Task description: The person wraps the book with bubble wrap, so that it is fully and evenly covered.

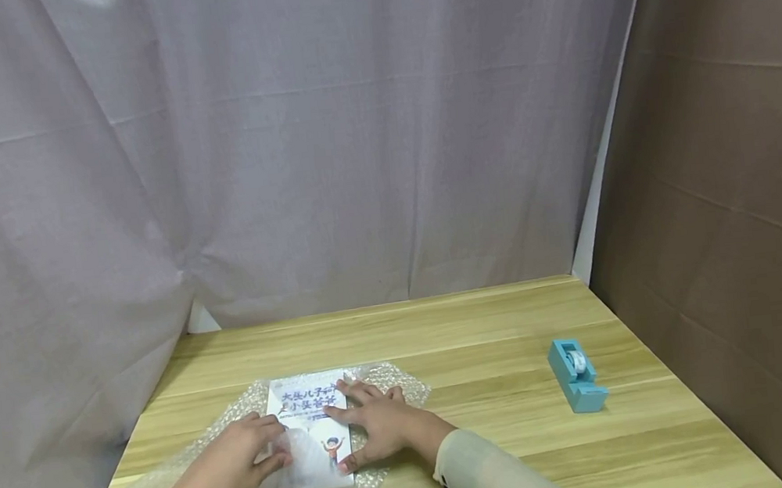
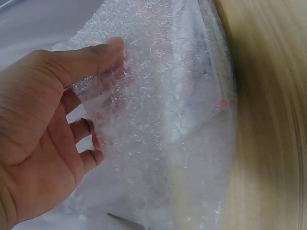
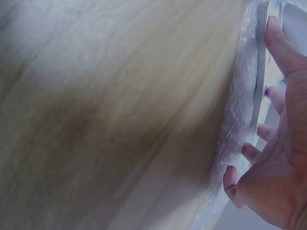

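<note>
Largest on my feed, a grey curtain (image 1: 299,166) hangs behind the wooden bench (image 1: 490,391). On the bench's near part I see clear bubble wrap (image 2: 144,120) spread beneath the book (image 1: 312,418), with a flap folded over the lower left of the cover. The book lies flat, 1 small cartoon figure on its front. I have 2 hands in view: the right hand (image 1: 380,426) rests on the book's right side, fingers spread and gripping nothing; the left hand (image 1: 242,455) pinches the wrap between thumb and fingers. Well apart to the right sits a blue dispenser (image 1: 580,391), holding a tape roll (image 1: 577,361).
</note>
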### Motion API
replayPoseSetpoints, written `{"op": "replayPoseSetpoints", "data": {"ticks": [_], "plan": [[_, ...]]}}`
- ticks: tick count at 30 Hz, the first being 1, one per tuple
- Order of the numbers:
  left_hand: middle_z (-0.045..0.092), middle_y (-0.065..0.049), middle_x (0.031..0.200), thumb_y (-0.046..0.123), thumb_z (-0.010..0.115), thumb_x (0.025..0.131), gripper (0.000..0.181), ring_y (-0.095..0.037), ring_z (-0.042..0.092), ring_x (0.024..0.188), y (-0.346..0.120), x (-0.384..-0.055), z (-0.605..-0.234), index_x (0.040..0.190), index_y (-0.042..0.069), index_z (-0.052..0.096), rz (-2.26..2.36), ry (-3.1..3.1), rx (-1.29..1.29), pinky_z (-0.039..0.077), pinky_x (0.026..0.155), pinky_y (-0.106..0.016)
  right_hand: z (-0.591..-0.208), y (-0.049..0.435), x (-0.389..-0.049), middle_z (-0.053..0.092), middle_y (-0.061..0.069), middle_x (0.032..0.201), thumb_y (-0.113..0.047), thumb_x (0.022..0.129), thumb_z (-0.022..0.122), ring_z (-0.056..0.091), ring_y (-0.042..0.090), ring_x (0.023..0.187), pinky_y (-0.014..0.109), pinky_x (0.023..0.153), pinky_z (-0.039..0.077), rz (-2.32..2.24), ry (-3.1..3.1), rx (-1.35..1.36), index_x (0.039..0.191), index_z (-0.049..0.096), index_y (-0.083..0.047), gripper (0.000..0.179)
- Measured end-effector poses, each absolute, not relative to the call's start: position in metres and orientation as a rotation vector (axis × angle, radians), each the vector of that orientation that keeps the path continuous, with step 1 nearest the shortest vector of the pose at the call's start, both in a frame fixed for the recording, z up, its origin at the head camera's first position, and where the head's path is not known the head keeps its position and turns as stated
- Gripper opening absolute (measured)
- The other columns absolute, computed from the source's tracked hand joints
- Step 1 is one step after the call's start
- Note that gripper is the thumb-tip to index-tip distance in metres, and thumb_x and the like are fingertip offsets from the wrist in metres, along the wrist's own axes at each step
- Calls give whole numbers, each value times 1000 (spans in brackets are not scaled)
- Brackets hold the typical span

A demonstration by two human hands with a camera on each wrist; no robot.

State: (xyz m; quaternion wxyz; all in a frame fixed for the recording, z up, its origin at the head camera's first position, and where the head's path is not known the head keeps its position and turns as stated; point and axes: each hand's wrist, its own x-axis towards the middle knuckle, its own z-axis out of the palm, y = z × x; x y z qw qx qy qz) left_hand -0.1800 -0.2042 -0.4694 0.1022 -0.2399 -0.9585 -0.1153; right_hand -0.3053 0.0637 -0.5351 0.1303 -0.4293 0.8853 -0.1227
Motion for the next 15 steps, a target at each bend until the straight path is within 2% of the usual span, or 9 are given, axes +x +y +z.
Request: {"op": "replayPoseSetpoints", "data": {"ticks": [6, 15], "plan": [[80, 7, 106, 27, 89, 91, 17, -14, 71, 92, -208, -187, -475, 99, 23, 75, -323, -2769, -715, 65, 83, -41, -533, 63, -305, 6, -1, 189, -79, 88, 76, 15, 36, 174, 87, 125, 22, -351, 2565, -1243, 173, 29, -47, 102], [73, 16, 94, 30, 92, 87, 24, -6, 61, 84, -210, -200, -486, 89, 29, 67, -281, -2727, -720, 60, 75, -35, -536, 64, -307, 6, -1, 189, -75, 89, 77, 15, 36, 174, 87, 126, 21, -351, 2564, -1246, 173, 29, -48, 101]]}}
